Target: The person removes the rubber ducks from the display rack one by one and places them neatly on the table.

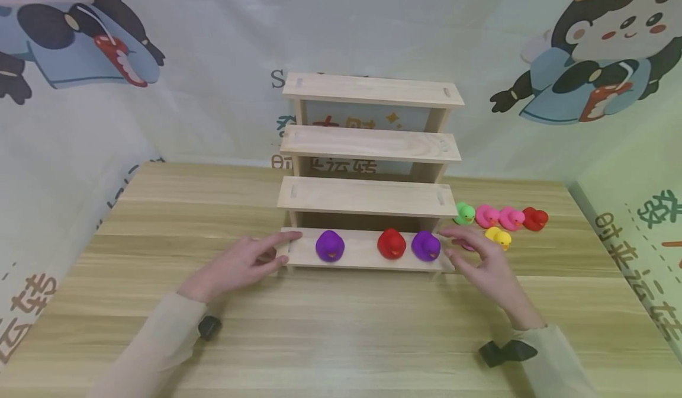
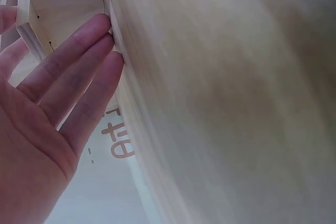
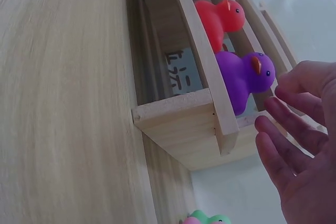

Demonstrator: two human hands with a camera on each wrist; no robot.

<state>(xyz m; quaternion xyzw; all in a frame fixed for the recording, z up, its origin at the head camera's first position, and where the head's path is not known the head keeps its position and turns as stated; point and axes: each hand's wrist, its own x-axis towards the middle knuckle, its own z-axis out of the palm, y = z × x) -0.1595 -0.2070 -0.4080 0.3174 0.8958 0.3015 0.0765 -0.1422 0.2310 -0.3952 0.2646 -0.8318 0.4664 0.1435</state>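
A stepped wooden shelf [image 1: 367, 196] stands on the table. On its lowest board, a purple duck [image 1: 330, 246] sits towards the left, while a red duck [image 1: 391, 244] and another purple duck [image 1: 426, 246] sit close together at the right. My left hand [image 1: 234, 267] is at that board's left end, thumb and index finger touching it; the other fingers extend loosely beside the side panel [image 2: 68, 3]. Beside the right-hand purple duck [image 3: 244, 80], my right hand [image 1: 487, 267] has its fingers apart and loosely bent, holding nothing. Whether its fingertips touch the board is unclear.
Right of the shelf, a green duck [image 1: 465, 213], two pink ducks [image 1: 487, 215] and a red duck [image 1: 535, 218] form a row. A yellow duck [image 1: 498, 238] is in front of them, and a pinkish one is partly hidden by my right hand. A printed cloth [image 1: 224, 42] hangs behind.
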